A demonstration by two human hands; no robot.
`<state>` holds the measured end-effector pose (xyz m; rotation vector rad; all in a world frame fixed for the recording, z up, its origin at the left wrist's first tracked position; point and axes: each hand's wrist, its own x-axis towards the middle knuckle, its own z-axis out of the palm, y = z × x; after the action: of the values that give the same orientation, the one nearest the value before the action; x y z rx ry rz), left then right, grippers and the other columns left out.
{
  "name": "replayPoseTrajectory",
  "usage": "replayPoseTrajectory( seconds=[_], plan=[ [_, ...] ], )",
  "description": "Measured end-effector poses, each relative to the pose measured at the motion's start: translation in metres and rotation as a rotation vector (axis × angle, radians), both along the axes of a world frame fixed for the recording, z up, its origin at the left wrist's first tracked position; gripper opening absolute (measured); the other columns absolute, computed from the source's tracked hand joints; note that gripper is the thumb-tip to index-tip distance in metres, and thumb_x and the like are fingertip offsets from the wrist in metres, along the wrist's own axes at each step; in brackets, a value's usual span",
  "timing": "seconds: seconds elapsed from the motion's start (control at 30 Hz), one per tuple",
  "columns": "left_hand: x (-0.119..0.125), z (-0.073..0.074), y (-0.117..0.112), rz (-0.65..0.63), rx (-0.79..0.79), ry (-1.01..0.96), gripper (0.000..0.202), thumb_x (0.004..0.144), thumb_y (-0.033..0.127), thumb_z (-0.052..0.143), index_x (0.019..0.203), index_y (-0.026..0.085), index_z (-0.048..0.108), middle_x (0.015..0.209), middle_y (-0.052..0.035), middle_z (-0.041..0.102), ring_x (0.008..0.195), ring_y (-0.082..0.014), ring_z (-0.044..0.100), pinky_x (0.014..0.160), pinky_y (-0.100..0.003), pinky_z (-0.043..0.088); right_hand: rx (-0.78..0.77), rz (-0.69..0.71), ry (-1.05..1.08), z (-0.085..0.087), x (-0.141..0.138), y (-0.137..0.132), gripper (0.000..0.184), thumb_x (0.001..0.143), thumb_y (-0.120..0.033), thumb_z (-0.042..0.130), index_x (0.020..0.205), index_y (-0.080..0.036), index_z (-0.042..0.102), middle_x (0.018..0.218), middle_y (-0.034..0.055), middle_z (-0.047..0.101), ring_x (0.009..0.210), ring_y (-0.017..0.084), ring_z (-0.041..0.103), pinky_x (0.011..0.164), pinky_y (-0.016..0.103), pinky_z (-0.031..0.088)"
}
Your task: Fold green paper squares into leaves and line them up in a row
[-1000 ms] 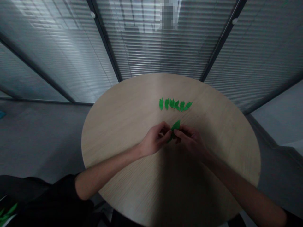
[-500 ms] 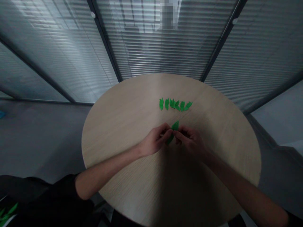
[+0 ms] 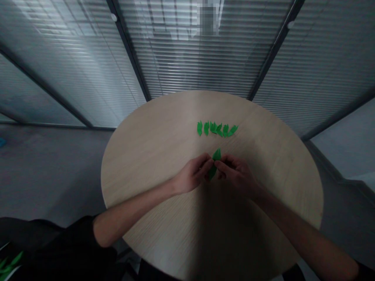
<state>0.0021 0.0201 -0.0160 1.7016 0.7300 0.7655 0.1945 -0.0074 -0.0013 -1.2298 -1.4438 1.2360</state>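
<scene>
Barely anything's shifted, just more of the green paper piece (image 3: 216, 156) peeks out now, left hand (image 3: 195, 171) and right hand (image 3: 234, 173) both pinching it from either side, low over the worktop (image 3: 152, 156), probably to steady its crease, near the row of green pieces (image 3: 217, 129).

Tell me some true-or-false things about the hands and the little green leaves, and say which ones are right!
1. The left hand and the right hand both pinch one green paper piece. True.
2. A row of green paper leaves lies on the table, beyond the hands. True.
3. The table is square. False: it is round.
4. The row of green paper leaves touches the hands. False: a strip of bare table lies between them.
</scene>
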Motion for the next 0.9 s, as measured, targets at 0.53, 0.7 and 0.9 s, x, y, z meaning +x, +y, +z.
replayPoseTrajectory(
  seconds=[0.53, 0.7, 0.9],
  plan=[
    [0.0026, 0.003, -0.0048, -0.053, -0.067, -0.014, 0.043, 0.106, 0.056, 0.048, 0.092, 0.016, 0.056, 0.077, -0.0008, 0.059, 0.066, -0.0122, 0.054, 0.059, -0.025, 0.045, 0.038, 0.012, 0.0, -0.0083, 0.0008, 0.001, 0.038, 0.094, -0.054, 0.067, 0.076, -0.021, 0.059, 0.063, -0.0026, 0.056, 0.056, 0.013, 0.053, 0.052, 0.026, 0.042],
    [0.0022, -0.0012, -0.0028, -0.087, -0.11, 0.002, 0.036, 0.102, 0.049, 0.058, 0.096, 0.014, 0.065, 0.082, -0.0022, 0.062, 0.068, -0.0119, 0.054, 0.06, -0.024, 0.043, 0.084, -0.022, -0.038, -0.0084, 0.0015, 0.0007, 0.037, 0.094, -0.054, 0.067, 0.076, -0.022, 0.06, 0.063, -0.0028, 0.056, 0.055, 0.012, 0.053, 0.051, 0.026, 0.041],
    [0.0024, -0.0027, -0.0007, -0.154, -0.235, -0.06, 0.037, 0.098, 0.05, 0.065, 0.094, 0.013, 0.07, 0.082, -0.004, 0.067, 0.067, -0.0117, 0.058, 0.061, -0.024, 0.045, 0.098, 0.011, -0.004, -0.0074, -0.0008, -0.0011, 0.039, 0.095, -0.056, 0.065, 0.077, -0.022, 0.059, 0.064, -0.0022, 0.057, 0.056, 0.013, 0.054, 0.052, 0.026, 0.042]
  ],
)
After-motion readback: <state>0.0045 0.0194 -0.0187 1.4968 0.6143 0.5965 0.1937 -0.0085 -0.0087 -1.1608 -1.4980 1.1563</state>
